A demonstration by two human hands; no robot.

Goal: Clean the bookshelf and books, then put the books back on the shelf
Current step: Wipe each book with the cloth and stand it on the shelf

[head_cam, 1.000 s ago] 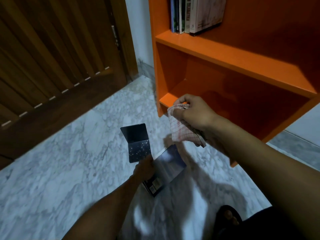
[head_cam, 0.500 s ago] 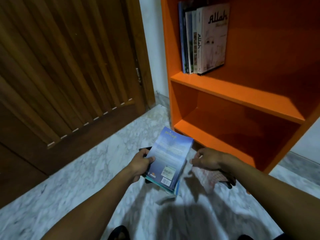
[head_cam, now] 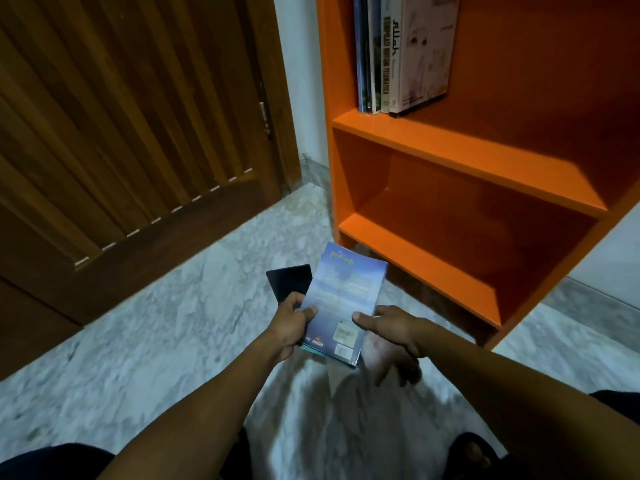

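Observation:
A blue book point(head_cam: 343, 296) is held above the floor in front of the orange bookshelf point(head_cam: 450, 157). My left hand point(head_cam: 292, 323) grips its left edge, thumb on the cover. A dark book point(head_cam: 289, 280) sticks out from under it by that hand. My right hand point(head_cam: 388, 337) has its thumb on the cover near the right edge and its palm and fingers beneath. Several books point(head_cam: 412, 53) stand upright at the left of the upper shelf. The lower shelf point(head_cam: 415, 265) is bare. No cloth is clearly visible.
A brown slatted wooden door point(head_cam: 121, 133) fills the left side, with a strip of white wall point(head_cam: 298, 64) between it and the shelf. The floor is pale marble point(head_cam: 138, 341). My dark-clothed knees and a foot point(head_cam: 471, 452) lie along the bottom edge.
My left hand lifted the blue book and the dark one off the floor. My right hand, which held a checked cloth, came across to the book's right edge.

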